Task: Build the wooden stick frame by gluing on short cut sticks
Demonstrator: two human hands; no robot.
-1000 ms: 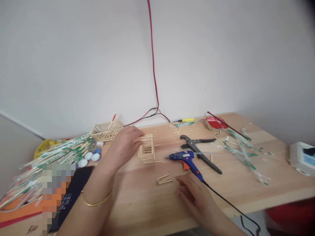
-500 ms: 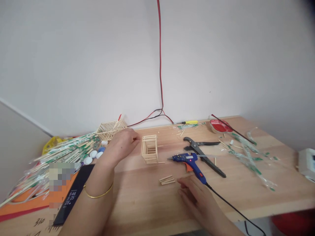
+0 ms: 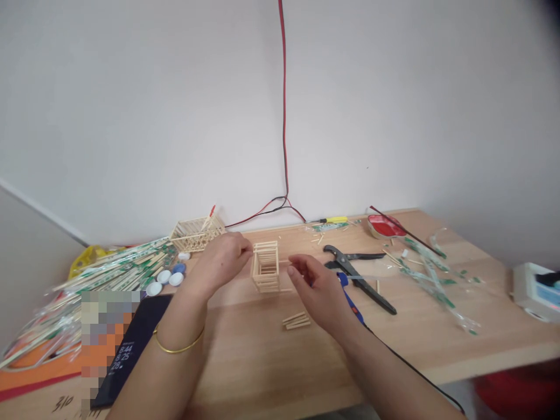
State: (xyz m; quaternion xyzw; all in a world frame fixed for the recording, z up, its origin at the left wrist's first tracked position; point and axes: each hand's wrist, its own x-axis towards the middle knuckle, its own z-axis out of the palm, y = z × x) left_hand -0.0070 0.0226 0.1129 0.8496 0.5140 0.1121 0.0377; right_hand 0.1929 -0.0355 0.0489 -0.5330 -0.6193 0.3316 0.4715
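Note:
A small box-shaped frame of wooden sticks [image 3: 265,274] stands on the wooden table in front of me. My left hand [image 3: 225,259] is closed, its fingertips pinched together at the frame's upper left corner; whether they touch the frame or hold a small piece I cannot tell. To the right of the frame my right hand [image 3: 317,289] hovers with thumb and fingers apart, holding nothing visible. Behind it, a blue glue gun [image 3: 353,308] lies partly hidden. Several short cut sticks [image 3: 296,321] rest on the table just below the frame.
Black-handled cutters [image 3: 361,280] lie at right, near plastic wrappers [image 3: 437,283] and a red dish [image 3: 387,226]. A larger stick frame [image 3: 196,233] stands at the back left. Wrapped sticks [image 3: 118,271], bottle caps [image 3: 164,277] and a phone [image 3: 131,350] fill the left side.
My right hand has risen from beside the short sticks to the right side of the frame, now covering much of the glue gun. My left hand has shifted slightly right, up to the frame's corner.

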